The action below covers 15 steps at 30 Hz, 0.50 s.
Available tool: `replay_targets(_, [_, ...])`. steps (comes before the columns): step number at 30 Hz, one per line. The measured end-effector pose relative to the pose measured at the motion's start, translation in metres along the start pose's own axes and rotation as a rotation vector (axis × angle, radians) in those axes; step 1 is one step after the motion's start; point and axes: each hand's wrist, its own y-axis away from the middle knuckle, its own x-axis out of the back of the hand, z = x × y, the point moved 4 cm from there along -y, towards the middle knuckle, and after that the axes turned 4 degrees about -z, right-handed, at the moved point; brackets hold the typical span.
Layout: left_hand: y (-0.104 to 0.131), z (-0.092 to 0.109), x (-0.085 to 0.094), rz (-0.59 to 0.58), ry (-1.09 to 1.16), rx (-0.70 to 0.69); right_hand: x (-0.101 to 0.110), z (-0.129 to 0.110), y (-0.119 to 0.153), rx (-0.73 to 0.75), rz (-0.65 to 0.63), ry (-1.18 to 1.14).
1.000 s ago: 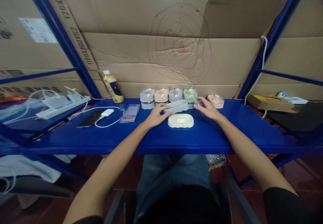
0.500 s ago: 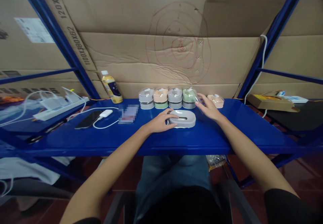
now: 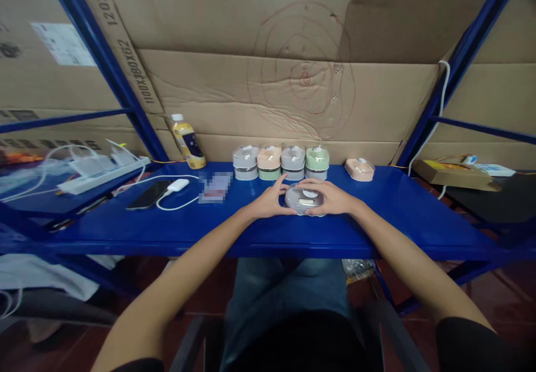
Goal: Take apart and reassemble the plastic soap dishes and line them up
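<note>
A grey oval box (image 3: pixel 305 200) with a clear lid bearing a white label sits on the blue table (image 3: pixel 402 215) in front of me. My left hand (image 3: pixel 270 201) curves round its left end, thumb low and fingers at the back. On the right end, my right hand (image 3: pixel 333 198) grips the lid and side. Behind it stand stacked boxes in pairs: a grey stack (image 3: pixel 245 162), a peach-over-green one (image 3: pixel 269 162), another grey one (image 3: pixel 292 162) and a green-over-grey one (image 3: pixel 317 162). A single peach box (image 3: pixel 360 168) is farther right.
At the left lie a yellow bottle (image 3: pixel 188 142), a black phone (image 3: pixel 148 195), a white charger (image 3: pixel 178 185) with its cable, a blurred packet (image 3: pixel 215 187) and a power strip (image 3: pixel 104 175). An open carton (image 3: pixel 454 175) is at the right.
My right hand has come left and down from beside the green stack with a clear lid, which now covers the grey box. The camera view has shifted slightly.
</note>
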Motion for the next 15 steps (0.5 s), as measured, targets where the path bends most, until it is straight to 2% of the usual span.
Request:
replay_targets(4, [-0.001,0.0,0.001,-0.008,-0.02,-0.037,-0.002,0.0,0.001,-0.022,-0.008,0.014])
replay_targets(15, [-0.001,-0.004,0.002,-0.043,0.016,0.002,-0.003,-0.01,-0.001,-0.15,-0.06,0.118])
